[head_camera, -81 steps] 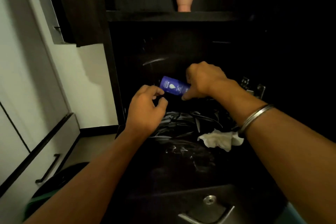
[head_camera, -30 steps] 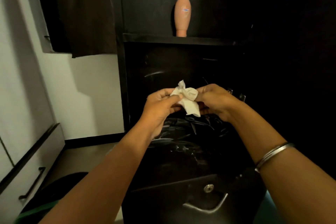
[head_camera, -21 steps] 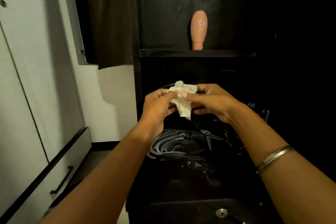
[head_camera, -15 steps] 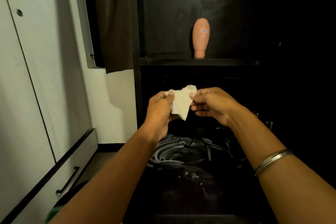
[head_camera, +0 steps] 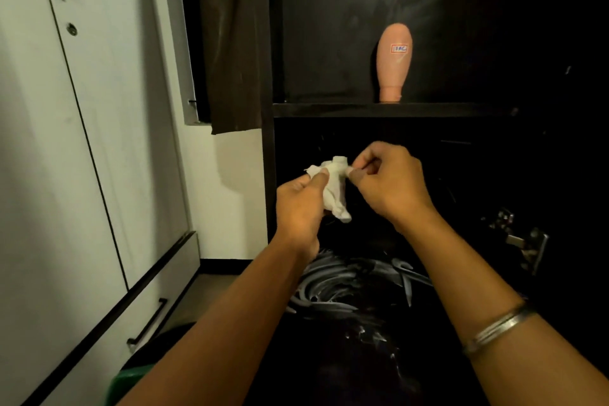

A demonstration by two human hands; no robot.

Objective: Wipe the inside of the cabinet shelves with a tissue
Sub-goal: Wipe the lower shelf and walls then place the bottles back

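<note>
A crumpled white tissue (head_camera: 335, 189) hangs between both hands in front of the dark cabinet. My left hand (head_camera: 301, 204) pinches its left side with thumb and fingers. My right hand (head_camera: 387, 181) pinches its upper right corner. Below them the black lower shelf (head_camera: 356, 283) shows pale wipe streaks. The upper shelf (head_camera: 329, 109) runs just above my hands.
A peach bottle (head_camera: 394, 63) stands cap-down on the upper shelf. A metal hinge (head_camera: 517, 241) sticks out at the right side. White wardrobe doors (head_camera: 66, 142) with a black-handled drawer fill the left. A dark cloth (head_camera: 230, 43) hangs beside the cabinet. Something green (head_camera: 128, 386) lies low left.
The blue tube my right hand held is out of view. Both hands took the tissue up off the lower shelf and have been working it between them. The view tilted upward.
</note>
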